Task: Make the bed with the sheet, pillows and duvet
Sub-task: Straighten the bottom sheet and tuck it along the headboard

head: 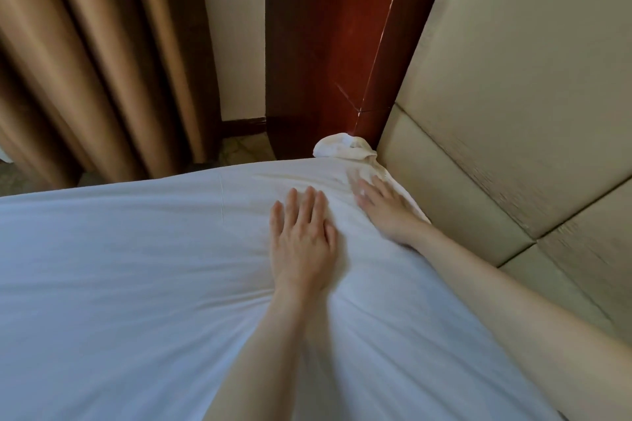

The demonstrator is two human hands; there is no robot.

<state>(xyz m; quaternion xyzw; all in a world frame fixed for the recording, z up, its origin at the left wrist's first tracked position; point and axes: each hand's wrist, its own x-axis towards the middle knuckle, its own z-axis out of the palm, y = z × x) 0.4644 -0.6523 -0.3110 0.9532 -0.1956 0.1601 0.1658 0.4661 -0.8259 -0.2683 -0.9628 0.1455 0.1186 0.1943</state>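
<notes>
At centre frame, left hand [302, 236] and right hand [383, 203] lie flat, fingers straight, smoothing the sheet [136, 267] — next, likely tucking the bunched corner [342, 147] upper right.

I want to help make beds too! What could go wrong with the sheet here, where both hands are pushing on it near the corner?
1. The bunched knot of sheet at the corner beside the padded headboard sticks up untucked, so it might pull loose.
2. The left hand and right hand press flat on the sheet; creases spread around them and could stay if not smoothed.
</notes>
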